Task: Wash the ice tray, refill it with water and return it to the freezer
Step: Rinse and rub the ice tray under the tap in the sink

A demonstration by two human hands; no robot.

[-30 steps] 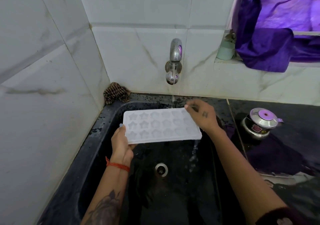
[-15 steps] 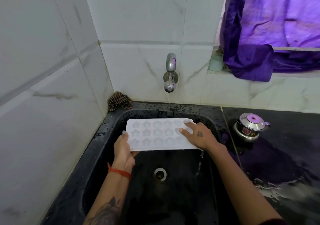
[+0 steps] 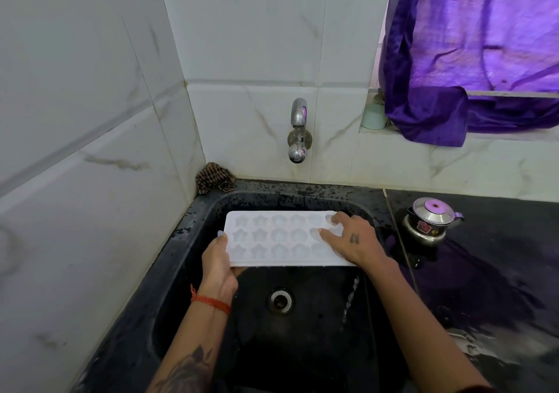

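Note:
A white ice tray (image 3: 272,238) with star-shaped cups hangs level over the black sink (image 3: 193,226). My left hand (image 3: 219,261) grips its left edge, thumb on top. My right hand (image 3: 352,240) lies on the tray's right end, fingers spread flat over the cups. A thin trickle of water (image 3: 351,297) falls off the tray's right corner into the basin. The chrome tap (image 3: 298,132) sticks out of the wall above; I see no water leaving it.
The drain (image 3: 279,300) sits below the tray. A crumpled checked cloth (image 3: 213,178) lies in the sink's back left corner. A small steel kettle (image 3: 428,222) stands on the wet black counter (image 3: 490,271) to the right. A purple curtain (image 3: 472,57) and a pale cup (image 3: 373,116) occupy the window ledge.
My right hand slid from the tray's far right edge onto its top, fingers now over the cups. The tray dropped away from the tap, whose stream has stopped.

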